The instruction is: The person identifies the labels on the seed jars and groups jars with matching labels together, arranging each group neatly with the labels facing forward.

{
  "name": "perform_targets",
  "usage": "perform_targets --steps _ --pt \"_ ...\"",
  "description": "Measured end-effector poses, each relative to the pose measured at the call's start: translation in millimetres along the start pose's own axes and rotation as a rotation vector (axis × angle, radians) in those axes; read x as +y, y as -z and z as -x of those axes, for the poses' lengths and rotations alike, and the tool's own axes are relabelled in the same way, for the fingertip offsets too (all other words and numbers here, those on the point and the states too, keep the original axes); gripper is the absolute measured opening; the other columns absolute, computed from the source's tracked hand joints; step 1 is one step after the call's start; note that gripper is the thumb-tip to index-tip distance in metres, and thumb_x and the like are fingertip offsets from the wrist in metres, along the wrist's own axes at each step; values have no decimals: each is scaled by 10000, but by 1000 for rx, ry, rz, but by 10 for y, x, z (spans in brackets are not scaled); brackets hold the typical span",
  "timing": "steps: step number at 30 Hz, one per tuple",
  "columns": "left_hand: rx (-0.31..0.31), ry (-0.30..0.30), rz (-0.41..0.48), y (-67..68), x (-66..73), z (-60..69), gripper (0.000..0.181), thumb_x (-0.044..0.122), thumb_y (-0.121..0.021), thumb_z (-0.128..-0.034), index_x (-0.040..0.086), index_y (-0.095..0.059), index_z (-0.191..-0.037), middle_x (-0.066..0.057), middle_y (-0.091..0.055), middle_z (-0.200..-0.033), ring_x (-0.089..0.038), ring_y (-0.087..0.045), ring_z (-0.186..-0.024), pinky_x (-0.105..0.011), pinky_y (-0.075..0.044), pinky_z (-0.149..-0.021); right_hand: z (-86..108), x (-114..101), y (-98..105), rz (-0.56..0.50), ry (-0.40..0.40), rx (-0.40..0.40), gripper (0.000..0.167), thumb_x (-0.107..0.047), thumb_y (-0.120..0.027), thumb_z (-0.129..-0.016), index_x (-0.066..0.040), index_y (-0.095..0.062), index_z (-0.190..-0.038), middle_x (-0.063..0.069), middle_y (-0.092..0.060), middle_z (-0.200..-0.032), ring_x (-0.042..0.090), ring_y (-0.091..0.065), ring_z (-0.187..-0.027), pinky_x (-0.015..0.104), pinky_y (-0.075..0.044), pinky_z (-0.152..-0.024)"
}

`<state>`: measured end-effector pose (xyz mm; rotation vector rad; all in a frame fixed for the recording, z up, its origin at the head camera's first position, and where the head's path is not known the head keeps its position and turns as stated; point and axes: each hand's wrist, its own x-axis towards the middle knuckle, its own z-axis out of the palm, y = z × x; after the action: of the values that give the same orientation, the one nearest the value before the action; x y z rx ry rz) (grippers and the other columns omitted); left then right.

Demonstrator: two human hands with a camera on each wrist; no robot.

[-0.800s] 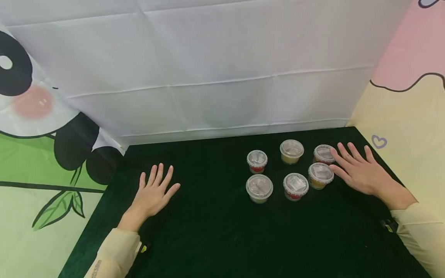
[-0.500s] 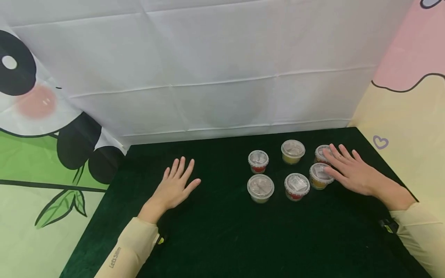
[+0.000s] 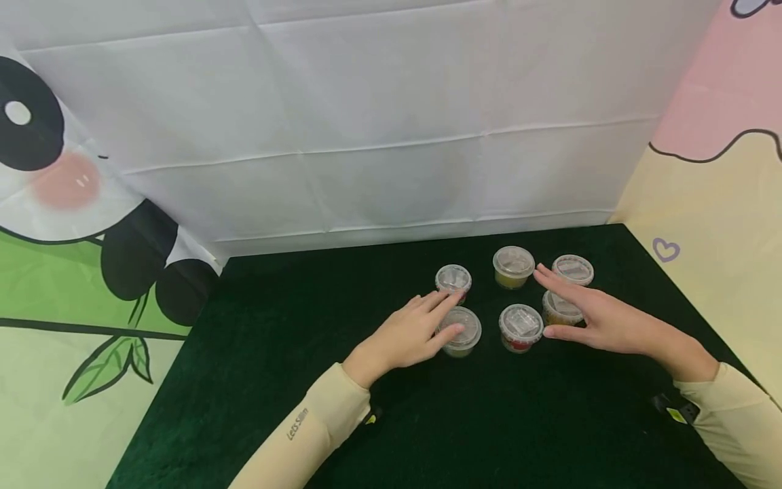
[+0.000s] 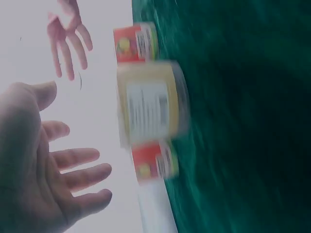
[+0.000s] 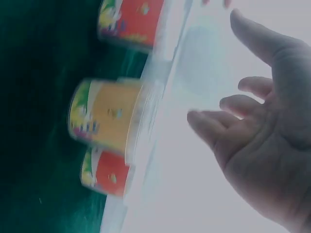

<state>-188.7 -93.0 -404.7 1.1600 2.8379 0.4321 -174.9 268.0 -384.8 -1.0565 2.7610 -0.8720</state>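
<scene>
Several small lidded plastic tubs stand upright in two rows on the dark green cloth. My left hand (image 3: 412, 333), fingers extended, hovers over the left pair: a pale front tub (image 3: 469, 326) and a red back tub (image 3: 452, 275). The left wrist view shows it apart from the pale tub (image 4: 148, 104). Over the right end, my right hand (image 3: 617, 322) partly covers a yellow front tub (image 3: 561, 309). Its thumb is near a red front tub (image 3: 521, 320). A gap separates that hand from the yellow tub (image 5: 116, 114) in the right wrist view.
At the back stand a yellow tub (image 3: 513, 261) and another clear-lidded tub (image 3: 573, 268). Green cloth (image 3: 489, 421) covers the table. A white curtain (image 3: 366, 136) hangs behind it, with printed panels at the left and right sides.
My left hand has swept right across the cloth to above the left pair of tubs. My right hand has shifted left and turned, uncovering the back right tub. The tubs have stayed put.
</scene>
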Motion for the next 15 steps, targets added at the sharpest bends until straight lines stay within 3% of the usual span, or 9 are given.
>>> perform_targets --steps 3,7,11,15 --pt "15 -69 -18 -59 170 -155 643 547 -313 -1080 186 -294 -1612 -112 -398 -1585 -262 -376 -1453 -453 -282 -1193 15 -46 -41 -150 30 -25 886 -241 -740 -949 -132 -186 -1632 256 -342 -1579 466 -475 -1327 490 -488 -975" --pt "19 -106 -55 -137 330 -333 629 531 -387 -1072 127 -410 -1554 -97 -503 -1505 -235 -456 -1395 -389 -319 -1178 49 -90 -99 -300 11 -80 821 -208 -724 -961 -64 -239 -1608 305 -394 -1526 498 -485 -1304 540 -477 -965" --pt "5 -116 -104 -222 422 -477 685 545 -503 -1030 81 -430 -1529 -94 -569 -1442 -220 -531 -1326 -382 -365 -1151 77 -138 -149 -286 -32 -61 746 -203 -737 -950 10 -343 -1547 313 -446 -1483 486 -521 -1279 495 -509 -948" --pt "-37 -86 -154 -276 469 -570 752 583 -549 -994 87 -410 -1541 -87 -563 -1453 -236 -534 -1321 -452 -354 -1156 99 -179 -164 -179 -97 12 671 -176 -784 -908 47 -468 -1456 269 -581 -1352 392 -655 -1135 398 -589 -837"
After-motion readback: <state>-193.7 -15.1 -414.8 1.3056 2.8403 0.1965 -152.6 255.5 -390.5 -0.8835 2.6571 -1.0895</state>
